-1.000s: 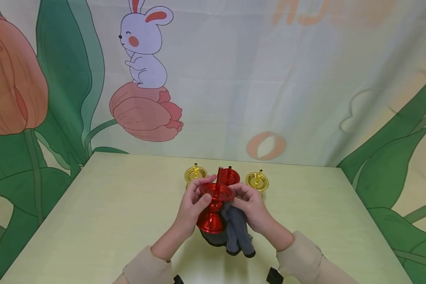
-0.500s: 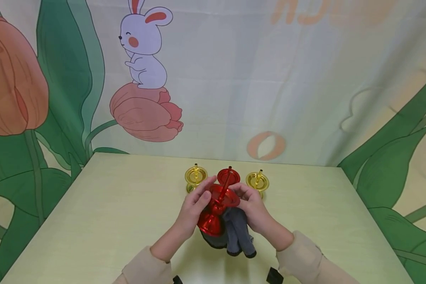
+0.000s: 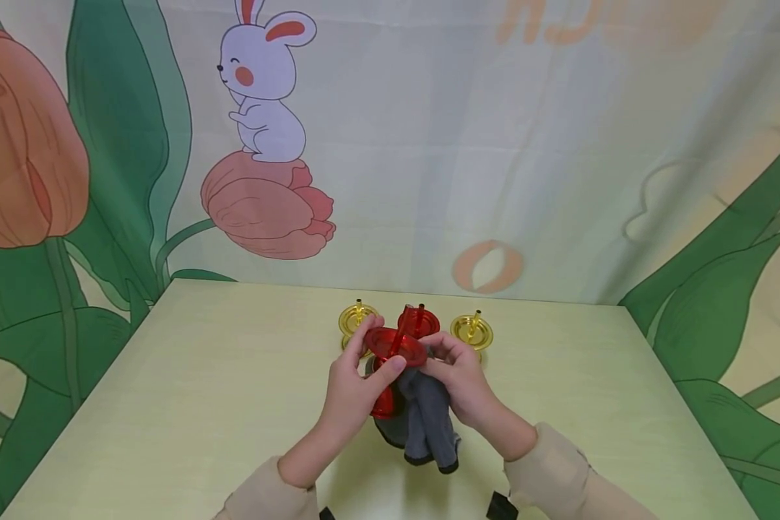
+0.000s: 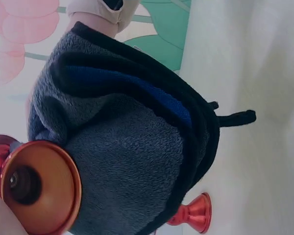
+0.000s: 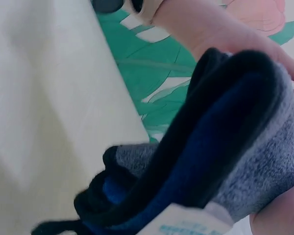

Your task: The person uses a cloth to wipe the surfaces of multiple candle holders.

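Note:
My left hand (image 3: 354, 386) grips a shiny red candlestick (image 3: 385, 343), its thumb lying over the rim of the dish. The candlestick is tilted above the table, and its hollow base (image 4: 44, 196) faces the camera in the left wrist view. In my right hand (image 3: 461, 379) a grey microfibre cloth (image 3: 425, 412) with black edging is pinched against the dish's right side. Folds of the cloth hang below both hands; its blue inner side and a white tag (image 5: 186, 223) show in the right wrist view. Cloth hides part of the right fingers.
Behind the hands stand a gold candlestick (image 3: 357, 316) at left, another red candlestick (image 3: 422, 323) in the middle, and a second gold candlestick (image 3: 471, 332) at right. They rest on a pale table (image 3: 234, 390) before a printed curtain (image 3: 396, 144).
The red candlestick first leans right, then swings back left and tips. My left hand has shifted its hold, with the thumb now over the dish rim. The right hand stays nearly in place.

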Tool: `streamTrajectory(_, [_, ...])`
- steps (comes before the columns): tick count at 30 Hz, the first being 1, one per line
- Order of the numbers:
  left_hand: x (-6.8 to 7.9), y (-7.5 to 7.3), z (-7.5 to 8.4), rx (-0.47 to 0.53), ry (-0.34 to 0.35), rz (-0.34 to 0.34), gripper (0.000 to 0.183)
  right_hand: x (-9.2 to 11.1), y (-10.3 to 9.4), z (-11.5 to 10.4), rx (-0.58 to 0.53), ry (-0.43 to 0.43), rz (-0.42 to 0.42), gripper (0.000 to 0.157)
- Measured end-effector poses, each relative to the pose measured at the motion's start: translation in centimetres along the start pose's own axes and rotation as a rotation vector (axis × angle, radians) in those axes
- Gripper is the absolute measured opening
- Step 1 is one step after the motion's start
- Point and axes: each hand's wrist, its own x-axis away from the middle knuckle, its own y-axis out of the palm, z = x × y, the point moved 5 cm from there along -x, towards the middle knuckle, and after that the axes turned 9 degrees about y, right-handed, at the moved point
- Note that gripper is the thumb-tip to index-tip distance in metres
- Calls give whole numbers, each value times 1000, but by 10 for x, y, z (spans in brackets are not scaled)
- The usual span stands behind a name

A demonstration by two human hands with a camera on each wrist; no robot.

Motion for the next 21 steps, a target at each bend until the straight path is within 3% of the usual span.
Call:
streamTrajectory(3, [-2, -1, -2, 52, 24, -46, 64, 1, 1, -2, -13, 4, -31, 20])
streamTrajectory(8, [-3, 2, -3, 226, 46, -204, 67, 3, -1, -6, 0, -28, -79, 25])
streamTrajectory(11, [-4, 5, -4, 304, 43, -255, 71, 2, -3, -6, 12, -47, -91, 27])
streamTrajectory(15, [-5, 4, -8, 306, 25, -211, 67, 0, -6, -4, 13, -55, -90, 27])
streamTrajectory(18, [-6, 2, -13, 247, 4, -164, 60, 0, -7, -2, -1, -49, -86, 27])
streamTrajectory(21, [-7, 0, -17, 225, -12, -162, 56, 0, -8, -2, -5, -50, -99, 26])
